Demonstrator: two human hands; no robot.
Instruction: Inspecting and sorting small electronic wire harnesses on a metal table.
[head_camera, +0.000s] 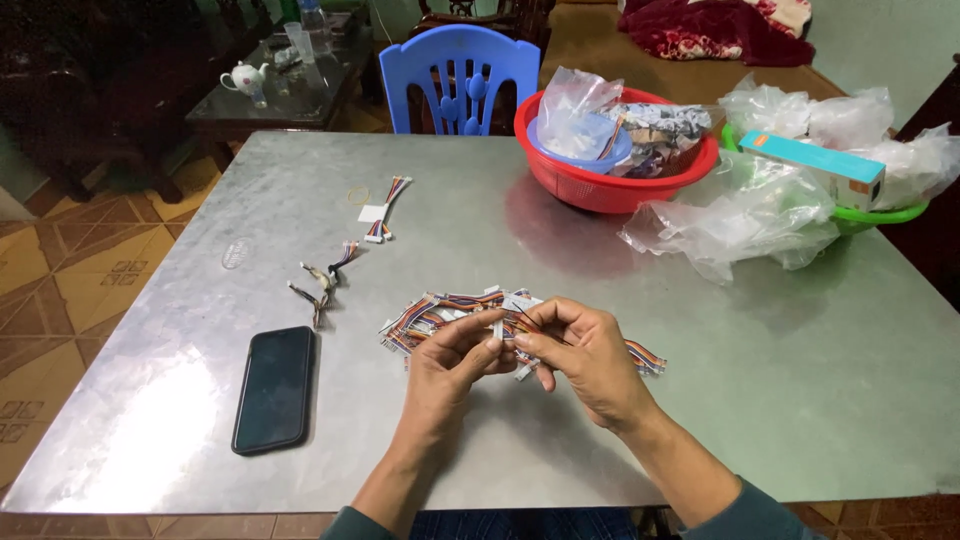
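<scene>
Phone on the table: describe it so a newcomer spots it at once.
Start at the grey metal table and look to its near left part, left of the person's left hand. The phone lies flat there, screen dark. It is the only black slab; the neighbours above it are thin loose wire pieces with small white plugs.

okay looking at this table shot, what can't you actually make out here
All in the head view:
- The small white piece pinched between the left hand and right hand: too small, fingers cover it.
- The wire bundle pile: partly behind both hands.
- Contents of the red basket: hidden by crumpled plastic bags.
- The phone: screen dark.
- The green basket: mostly under clear bags.
</scene>
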